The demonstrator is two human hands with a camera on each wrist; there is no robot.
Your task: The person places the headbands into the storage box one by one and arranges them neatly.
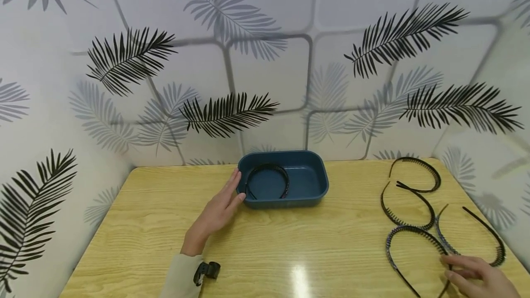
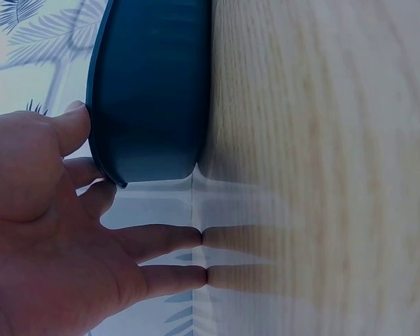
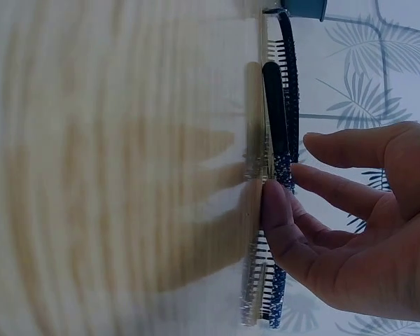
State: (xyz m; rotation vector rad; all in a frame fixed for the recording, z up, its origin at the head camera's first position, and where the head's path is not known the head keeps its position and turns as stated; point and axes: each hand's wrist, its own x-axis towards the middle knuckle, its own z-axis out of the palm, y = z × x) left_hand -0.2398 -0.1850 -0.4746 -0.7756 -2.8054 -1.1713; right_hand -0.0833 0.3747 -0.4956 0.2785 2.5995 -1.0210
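A blue plastic bin (image 1: 290,203) stands at the back of the table against the wall. One dark toothed headband (image 1: 269,166) lies in its left half. My left hand (image 1: 219,208) rests against the bin's left end; in the left wrist view the thumb is at the rim and two straight fingers touch the table. At the right, my right hand (image 1: 480,275) reaches over one leg of a toothed headband (image 1: 410,227) lying on the table. Its fingers touch blue-speckled band (image 3: 278,294) in the right wrist view, while the thumb stays apart from it.
Beyond that headband lie others: a black one (image 1: 437,179) farthest back, another (image 1: 431,215) in front of it, and one (image 1: 500,249) near the right edge. Some overlap or touch. The patterned wall (image 1: 285,82) closes off the wooden table (image 1: 314,243) behind.
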